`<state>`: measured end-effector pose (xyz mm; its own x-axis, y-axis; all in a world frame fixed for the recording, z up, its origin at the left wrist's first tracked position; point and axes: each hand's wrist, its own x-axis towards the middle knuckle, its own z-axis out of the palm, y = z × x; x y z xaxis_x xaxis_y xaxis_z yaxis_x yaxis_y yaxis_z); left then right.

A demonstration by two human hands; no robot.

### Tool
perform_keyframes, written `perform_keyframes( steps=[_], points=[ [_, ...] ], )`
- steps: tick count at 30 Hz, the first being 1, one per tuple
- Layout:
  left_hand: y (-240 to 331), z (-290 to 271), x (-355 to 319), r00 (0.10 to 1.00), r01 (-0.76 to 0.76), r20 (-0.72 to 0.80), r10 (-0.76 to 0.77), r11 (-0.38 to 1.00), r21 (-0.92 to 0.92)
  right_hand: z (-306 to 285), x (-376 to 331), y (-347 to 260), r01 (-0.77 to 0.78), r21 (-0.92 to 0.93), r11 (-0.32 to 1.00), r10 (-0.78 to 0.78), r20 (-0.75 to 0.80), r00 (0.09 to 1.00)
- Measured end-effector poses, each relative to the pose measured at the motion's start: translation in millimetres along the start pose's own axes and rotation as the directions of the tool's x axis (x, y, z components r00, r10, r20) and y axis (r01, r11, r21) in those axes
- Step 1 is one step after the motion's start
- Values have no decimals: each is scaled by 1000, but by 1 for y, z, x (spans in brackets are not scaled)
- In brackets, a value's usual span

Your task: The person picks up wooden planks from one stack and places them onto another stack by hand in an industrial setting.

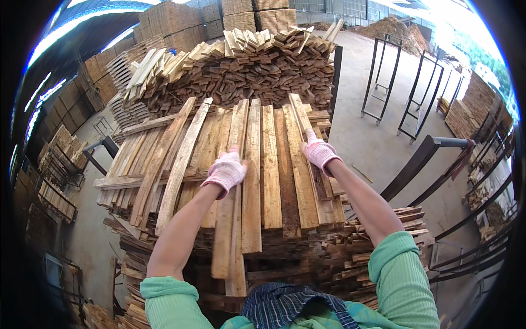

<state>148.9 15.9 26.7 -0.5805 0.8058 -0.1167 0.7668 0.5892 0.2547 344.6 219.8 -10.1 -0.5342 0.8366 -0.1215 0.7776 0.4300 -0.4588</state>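
At the lower edge, green sleeves (pixel 402 279) are rolled up on both forearms, with a dark striped cloth (pixel 290 299) between them. Just beyond, the rough side of a wood stack (pixel 378 247) shows the ends of many boards. On top lie the loose planks (pixel 272 170), mostly side by side and pointing away from the person; two overhanging planks (pixel 222 249) under the left hand stick out nearer than their neighbours.

The left hand (pixel 226 169), in a pink-and-white knit glove, rests on these planks with its fingers partly bent; whether it grips one cannot be told. The right hand (pixel 320 152), gloved alike, lies on a slanted plank (pixel 299 114) at the right of the layer, fingers partly extended; its grip is also unclear.

Left of the left hand, two long planks lie obliquely over a crosswise board (pixel 131 181). Past the layer rises a large heap of short boards (pixel 263 77). Farther right, wheeled metal frames (pixel 378 82) stand on the concrete floor (pixel 350 82), and stacked timber blocks (pixel 170 24) stand behind the heap.
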Motion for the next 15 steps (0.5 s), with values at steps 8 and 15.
perform_keyframes(
  steps=[8, 15],
  points=[
    [-76, 22, 12, 974, -66, -227, -18, 932, -357, -48, -48, 32, 84, 116, 990, -71, -110, 991],
    [-20, -6, -34, 966, -102, -249, 68, 986, -130, 17, -32, 70, 216, -473, 854, -196, 93, 976]
  ],
)
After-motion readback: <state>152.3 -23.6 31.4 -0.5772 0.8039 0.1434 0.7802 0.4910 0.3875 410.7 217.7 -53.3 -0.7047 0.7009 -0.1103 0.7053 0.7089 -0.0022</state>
